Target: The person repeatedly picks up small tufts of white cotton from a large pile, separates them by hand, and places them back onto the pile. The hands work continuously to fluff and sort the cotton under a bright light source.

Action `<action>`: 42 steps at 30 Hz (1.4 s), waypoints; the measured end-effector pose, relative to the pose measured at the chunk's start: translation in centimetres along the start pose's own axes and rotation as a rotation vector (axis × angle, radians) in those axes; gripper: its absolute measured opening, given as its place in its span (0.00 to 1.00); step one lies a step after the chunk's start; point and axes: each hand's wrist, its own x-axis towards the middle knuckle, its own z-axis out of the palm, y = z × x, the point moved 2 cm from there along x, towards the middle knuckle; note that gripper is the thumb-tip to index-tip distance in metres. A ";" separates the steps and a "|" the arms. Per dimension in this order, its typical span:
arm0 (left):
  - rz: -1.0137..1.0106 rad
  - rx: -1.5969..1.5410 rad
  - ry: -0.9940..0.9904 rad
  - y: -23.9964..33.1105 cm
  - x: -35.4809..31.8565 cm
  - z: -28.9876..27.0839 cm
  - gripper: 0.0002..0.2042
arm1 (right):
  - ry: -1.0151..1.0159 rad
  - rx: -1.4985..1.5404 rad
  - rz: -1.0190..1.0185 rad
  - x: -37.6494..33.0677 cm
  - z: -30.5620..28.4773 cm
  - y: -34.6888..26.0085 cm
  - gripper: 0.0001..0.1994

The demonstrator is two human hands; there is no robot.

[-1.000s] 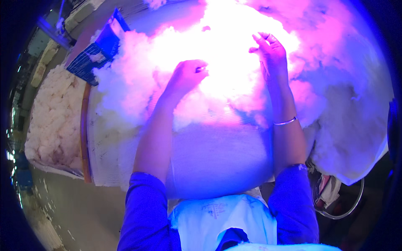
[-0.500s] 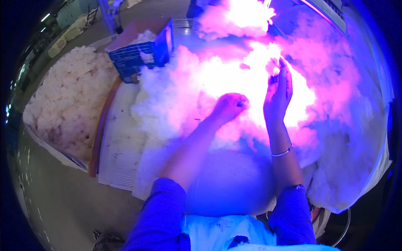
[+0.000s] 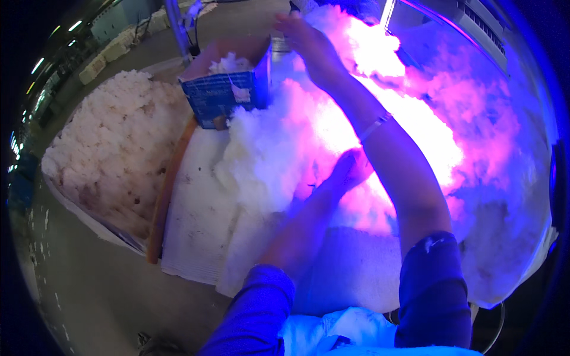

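So this big table (image 3: 193, 178) is mostly buried in loose white fluff (image 3: 252, 151), blown out pink and purple under the light. My guess is loads of it is left to work through, with only a little sitting in the box. Room-wise, the near strip and left end are bare, handy for moving. Left of the table there's another heap of fluff (image 3: 113, 148), with a wooden rail (image 3: 166, 204) along the table's edge. The blue box (image 3: 217, 98) stands at the back-left corner, crowding that side. Right hand (image 3: 314, 50) reaches near the box, fingers stretched, looks released. Left hand (image 3: 351, 166) is in the fluff below the right forearm; can't tell if it's gripping anything.
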 end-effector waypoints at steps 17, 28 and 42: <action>-0.061 0.039 0.332 -4.0 0.8 -2.4 0.16 | 0.214 -1.034 0.443 -27.1 -19.1 12.2 0.27; -0.137 -0.568 0.304 0.0 0.3 -1.7 0.04 | 0.353 -0.565 0.208 -23.9 -15.9 6.6 0.27; 0.017 -1.268 0.231 -1.4 0.6 -5.8 0.19 | 0.245 -0.608 0.137 -24.1 -15.2 6.2 0.27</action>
